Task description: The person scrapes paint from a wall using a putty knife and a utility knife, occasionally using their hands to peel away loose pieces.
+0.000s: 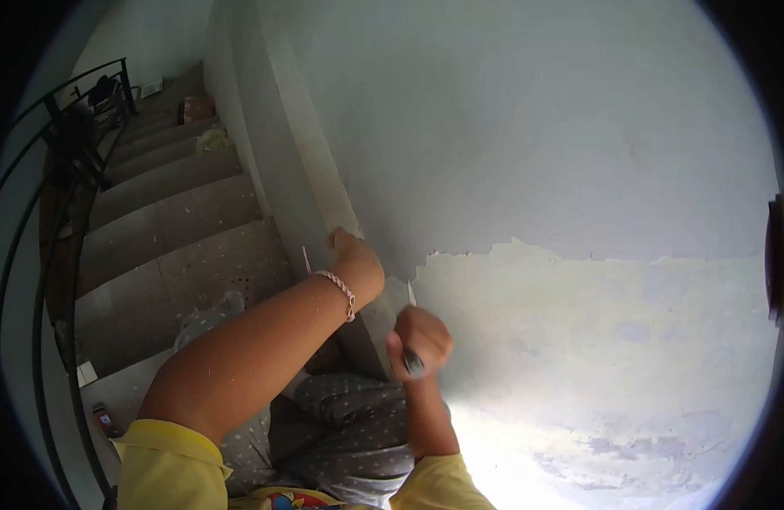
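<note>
My right hand is wrapped round the dark handle of a scraper. Its thin, pale blade points up at the wall, close to the ragged edge where grey paint meets a bared, paler patch. My left hand, with a braided bracelet at the wrist, is bent against the narrow ledge along the wall. Only a thumb or fingertip shows there; the other fingers are hidden behind the hand. Some blur lies over my right hand.
Stairs with pale flecks run away at the left, beside a black metal railing. A brown box and a crumpled pale heap sit on upper steps. A small red-and-dark object lies at lower left. Bright light glares low on the wall.
</note>
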